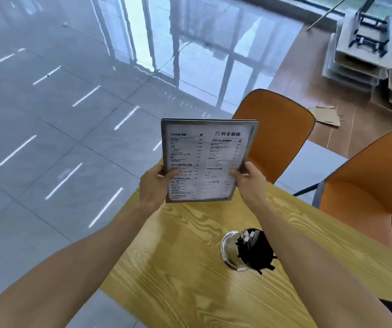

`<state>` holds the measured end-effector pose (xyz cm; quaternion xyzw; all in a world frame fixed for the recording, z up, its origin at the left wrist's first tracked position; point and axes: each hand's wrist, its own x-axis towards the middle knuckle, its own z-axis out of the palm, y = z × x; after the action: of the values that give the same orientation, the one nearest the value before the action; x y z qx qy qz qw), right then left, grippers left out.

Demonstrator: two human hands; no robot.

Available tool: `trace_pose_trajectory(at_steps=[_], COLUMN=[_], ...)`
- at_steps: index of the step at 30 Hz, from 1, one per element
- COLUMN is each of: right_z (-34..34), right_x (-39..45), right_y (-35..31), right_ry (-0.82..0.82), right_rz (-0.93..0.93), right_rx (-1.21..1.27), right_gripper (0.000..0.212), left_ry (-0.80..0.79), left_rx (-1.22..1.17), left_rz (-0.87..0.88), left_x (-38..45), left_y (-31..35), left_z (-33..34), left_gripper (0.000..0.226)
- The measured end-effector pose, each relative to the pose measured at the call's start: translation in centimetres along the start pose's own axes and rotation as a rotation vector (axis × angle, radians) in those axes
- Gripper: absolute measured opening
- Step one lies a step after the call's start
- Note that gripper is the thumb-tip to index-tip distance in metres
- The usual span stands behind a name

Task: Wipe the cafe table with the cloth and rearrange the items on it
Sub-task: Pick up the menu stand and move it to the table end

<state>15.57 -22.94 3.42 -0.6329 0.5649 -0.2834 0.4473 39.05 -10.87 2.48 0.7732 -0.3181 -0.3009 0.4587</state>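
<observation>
At a cafe, I am leaning over the table (190,268), its yellow wood-grain top showing wide bare stretches in front of me and running out to a straight left edge over grey floor tiles (48,138). Near my right forearm a shiny metal cup (234,249) is standing on the table, packed with black sticks and white packets and well clear of every edge. Farther out, I am holding the menu (204,159) upright over the table's far end, a flat rectangular sheet in a grey frame printed with drink lists. My left hand (153,185) is clamped on its lower left edge, thumb across the front, fingers behind. My right hand (249,181) is pinching the lower right edge the same way, both grips closed tight on the frame. Beyond the table two orange moulded chairs (280,136) are standing at its far right side, the nearer one touching the table line. Glossy tiles are reflecting window frames farther away.
</observation>
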Motion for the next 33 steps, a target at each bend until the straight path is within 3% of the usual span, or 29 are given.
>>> trace_pose_trajectory(at_steps=[2,6,19,33], right_z=[1.5,3.7,6.6,8.2], right_x=[0.6,1.7,5.6,8.3], right_y=[0.5,1.0,1.7,-0.5], right_ry=[-0.03,-0.065,-0.093,-0.077], right_rz=[-0.007,-0.02,0.001,0.052], right_rx=[-0.005,0.004,-0.081,-0.188], right_gripper=[0.005,0.021,0.004,0.017], left_ry=[0.011,0.02,0.131,0.141], left_rx=[-0.009,-0.035,0.021,0.029], left_rz=[-0.03,-0.072,-0.083,-0.126], left_x=[0.7,1.8,4.0,6.6], left_y=[-1.5,-3.7,-6.0,-5.3], left_z=[-0.3,-0.5,0.6,0.1], left_gripper=[0.016,0.019,0.022,0.024])
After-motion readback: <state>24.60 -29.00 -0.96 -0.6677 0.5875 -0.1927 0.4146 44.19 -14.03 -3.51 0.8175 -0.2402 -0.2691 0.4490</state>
